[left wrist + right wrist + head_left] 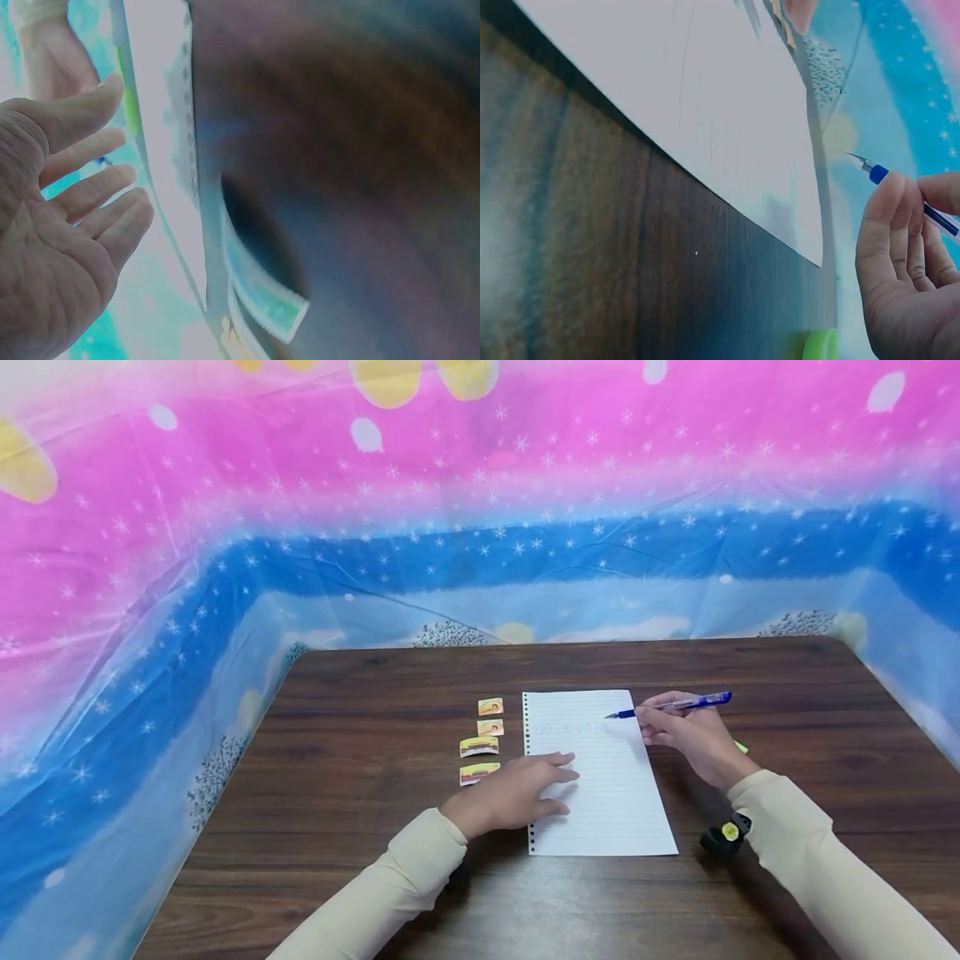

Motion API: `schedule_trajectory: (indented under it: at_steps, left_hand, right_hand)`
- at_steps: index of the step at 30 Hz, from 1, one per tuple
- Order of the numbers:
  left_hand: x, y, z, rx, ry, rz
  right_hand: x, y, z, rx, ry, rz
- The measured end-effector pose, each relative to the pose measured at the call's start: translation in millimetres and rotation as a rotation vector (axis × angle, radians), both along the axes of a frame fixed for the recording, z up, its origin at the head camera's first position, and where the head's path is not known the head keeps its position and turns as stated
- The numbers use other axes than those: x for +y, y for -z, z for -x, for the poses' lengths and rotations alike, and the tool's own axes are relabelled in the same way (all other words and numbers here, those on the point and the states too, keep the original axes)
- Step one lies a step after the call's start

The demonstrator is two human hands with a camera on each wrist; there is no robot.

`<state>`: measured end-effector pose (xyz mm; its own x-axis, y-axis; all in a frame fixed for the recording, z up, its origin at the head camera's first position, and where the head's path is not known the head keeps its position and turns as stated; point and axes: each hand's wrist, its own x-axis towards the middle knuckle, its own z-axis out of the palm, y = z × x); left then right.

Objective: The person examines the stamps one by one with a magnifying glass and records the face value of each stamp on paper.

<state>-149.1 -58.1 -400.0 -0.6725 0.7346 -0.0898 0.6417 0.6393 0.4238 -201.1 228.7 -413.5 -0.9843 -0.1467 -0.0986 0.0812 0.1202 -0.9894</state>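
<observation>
A blue gel pen (707,700) is pinched in my right hand (693,735), its bare tip over the upper part of the lined paper (600,827). In the right wrist view the pen tip (861,161) points away from the fingers and thumb. Faint handwriting (572,727) runs along a line near the top of the sheet. My left hand (517,792) is spread over the sheet's left edge, fingers extended and holding nothing. Beside that hand lie small curled picture cards, including a yellow one (478,747), partly overlapped by the hand.
Two flatter small cards, an upper one (491,707) and a lower one (491,727), lie left of the sheet. A green round object (821,345) sits behind the right hand. The brown wooden table (337,760) ends at a patterned cloth backdrop (450,560).
</observation>
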Motion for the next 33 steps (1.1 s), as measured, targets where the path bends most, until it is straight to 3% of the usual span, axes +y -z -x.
schedule_trajectory:
  at_steps: [9, 12, 15, 19, 25, 30, 33]
  left_hand:
    - [-17.7, -13.3, 15.7, -0.01, -0.106, -0.075]
    - [-24.7, -15.7, 23.8, 0.001, -0.141, -0.096]
    - [-32.1, -16.9, 32.7, 0.015, -0.166, -0.132]
    - [-42.0, -17.0, 44.4, 0.031, -0.203, -0.186]
    - [-53.4, -15.6, 58.7, 0.038, -0.301, -0.207]
    - [-59.3, -12.4, 67.1, 0.03, -0.366, -0.211]
    - [-62.7, -9.3, 71.5, 0.019, -0.393, -0.223]
  right_hand:
    - [9.4, -3.6, -20.1, 0.065, -0.04, 0.036]
    - [12.6, -3.7, -27.0, 0.104, -0.028, 0.078]
    - [16.2, -4.1, -34.2, 0.168, 0.009, 0.033]
    - [21.4, -4.9, -44.5, 0.22, 0.046, -0.048]
    - [28.5, -3.1, -56.2, 0.222, 0.055, 0.092]
    - [33.3, -3.1, -61.6, 0.231, 0.156, -0.054]
    - [36.6, -2.2, -64.4, 0.24, 0.161, -0.019]
